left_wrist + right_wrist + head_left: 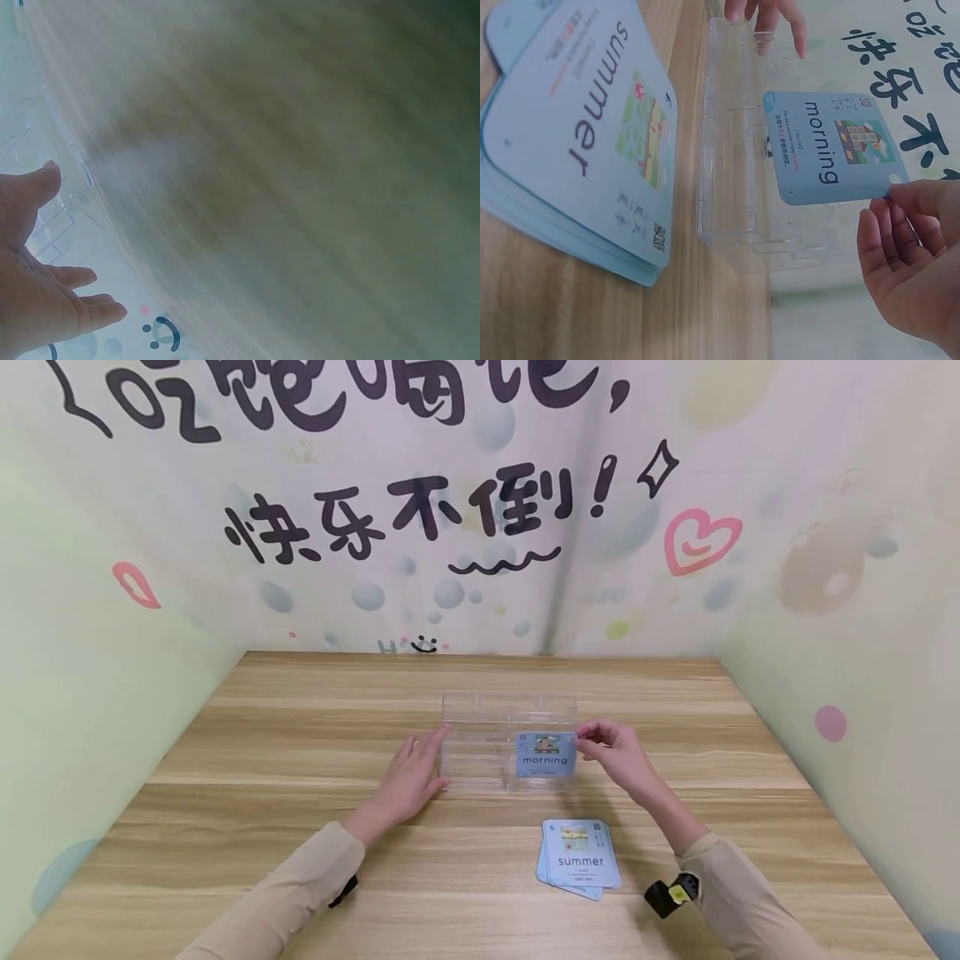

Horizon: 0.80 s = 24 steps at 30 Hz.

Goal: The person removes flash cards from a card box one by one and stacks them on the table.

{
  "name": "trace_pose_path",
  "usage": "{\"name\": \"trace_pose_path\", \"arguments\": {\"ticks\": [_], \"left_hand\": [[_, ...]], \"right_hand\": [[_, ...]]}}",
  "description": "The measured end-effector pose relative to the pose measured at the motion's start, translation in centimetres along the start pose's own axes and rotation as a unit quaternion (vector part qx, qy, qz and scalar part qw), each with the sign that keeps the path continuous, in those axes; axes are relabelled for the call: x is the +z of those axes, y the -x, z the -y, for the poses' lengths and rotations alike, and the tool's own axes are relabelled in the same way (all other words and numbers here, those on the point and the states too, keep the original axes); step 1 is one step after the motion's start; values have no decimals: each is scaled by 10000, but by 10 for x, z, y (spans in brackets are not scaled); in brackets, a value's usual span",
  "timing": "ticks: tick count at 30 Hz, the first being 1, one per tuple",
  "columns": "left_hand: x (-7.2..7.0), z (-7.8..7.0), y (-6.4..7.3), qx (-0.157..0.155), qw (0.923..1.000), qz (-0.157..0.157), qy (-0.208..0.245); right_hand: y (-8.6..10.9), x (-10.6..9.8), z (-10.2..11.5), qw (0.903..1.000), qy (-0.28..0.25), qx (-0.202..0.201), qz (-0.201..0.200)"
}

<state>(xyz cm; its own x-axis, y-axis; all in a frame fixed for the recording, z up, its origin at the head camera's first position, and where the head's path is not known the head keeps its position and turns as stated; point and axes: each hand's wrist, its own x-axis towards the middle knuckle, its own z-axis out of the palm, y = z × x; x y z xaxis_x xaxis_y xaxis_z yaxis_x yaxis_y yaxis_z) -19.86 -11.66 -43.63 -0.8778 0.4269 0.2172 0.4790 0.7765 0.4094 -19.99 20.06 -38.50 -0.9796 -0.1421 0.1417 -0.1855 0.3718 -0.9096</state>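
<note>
My right hand (617, 758) pinches a blue "morning" flash card (546, 755) by its upper right corner. The card stands upright at the right half of a clear plastic rack (474, 760) with stepped compartments. In the right wrist view, thumb and fingertips meet at the edge of the card (832, 150), which overlaps the rack (727, 180). At the rack's left side rests my left hand (411, 781), its fingers stretched out along the edge. The left wrist view shows that hand (45, 277) with thumb and fingers apart and nothing between them.
Nearer to me on the wooden table (300, 843) lies a loose stack of blue cards (581, 853) with "summer" on top. A printed cloth wall (337, 602) rises behind the table's far edge. A black wrist camera (671, 895) sits under the right sleeve.
</note>
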Motion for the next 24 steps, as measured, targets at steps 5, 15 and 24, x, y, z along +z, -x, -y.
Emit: {"name": "trace_pose_path", "arguments": {"ticks": [5, 15, 24], "left_hand": [[0, -1, 0, -4, 10000, -21, -46], [0, -1, -1, 43, 10000, -16, -52], [-2, -2, -1, 24, 10000, 18, -27]], "right_hand": [[2, -3, 3, 10000, -29, 9, -18], [3, -7, 2, 9997, -216, 4, 79], [8, -12, 4, 9980, -499, 229, 302]]}}
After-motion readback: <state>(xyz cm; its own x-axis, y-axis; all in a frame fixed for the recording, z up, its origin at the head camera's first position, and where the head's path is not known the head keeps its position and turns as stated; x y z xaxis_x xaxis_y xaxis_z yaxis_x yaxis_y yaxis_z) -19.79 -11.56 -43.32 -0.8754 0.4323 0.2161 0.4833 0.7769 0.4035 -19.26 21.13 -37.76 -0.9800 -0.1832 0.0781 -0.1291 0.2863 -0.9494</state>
